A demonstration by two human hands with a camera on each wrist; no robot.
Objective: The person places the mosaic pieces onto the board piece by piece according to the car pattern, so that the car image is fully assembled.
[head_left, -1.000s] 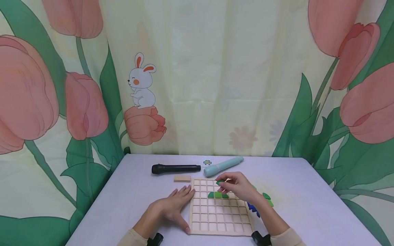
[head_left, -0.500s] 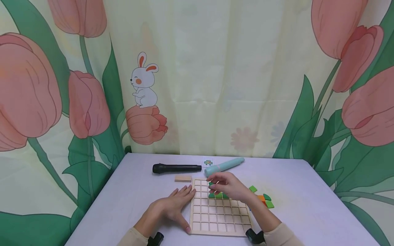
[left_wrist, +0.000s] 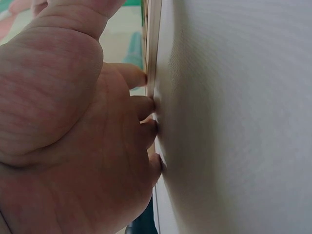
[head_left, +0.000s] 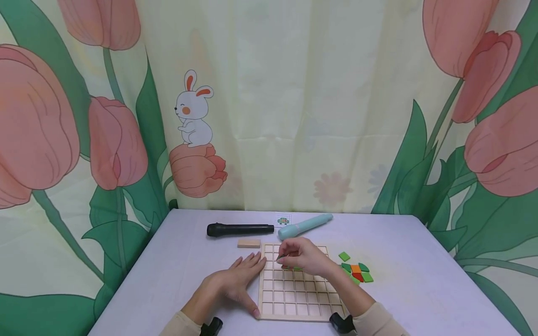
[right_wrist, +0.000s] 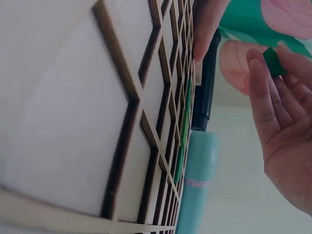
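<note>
- The left hand (head_left: 237, 282) is laid flat, fingers spread and nothing gripped, against the left rim of the gridded board; should it be lifted or pushed, the board might be shifted. Count: one.
- On the desk (head_left: 185, 266), a black microphone-like stick (head_left: 240, 230) and a wooden block (head_left: 249, 243) are placed near the board's far left corner. Count: one each.
- Behind the board is set a picture card (head_left: 283, 220). Count: one.
- The held green piece (right_wrist: 274, 62) is pinched by the right hand (head_left: 304, 256) above the board; it could be dropped if the pinch slipped, or seated crooked if misaligned. Count: one.
- In the gridded board (head_left: 302, 320), seated green pieces (right_wrist: 184, 127) could be dislodged by a knock from the fingers. Count: one board, apparently three pieces.
- Beyond it is laid a teal tube (head_left: 305, 227). Count: one.
- Loose pieces (head_left: 355, 269) at right could be swept by the right forearm (head_left: 355, 294). Count: one orange, one red, several green; some are partly hidden.
</note>
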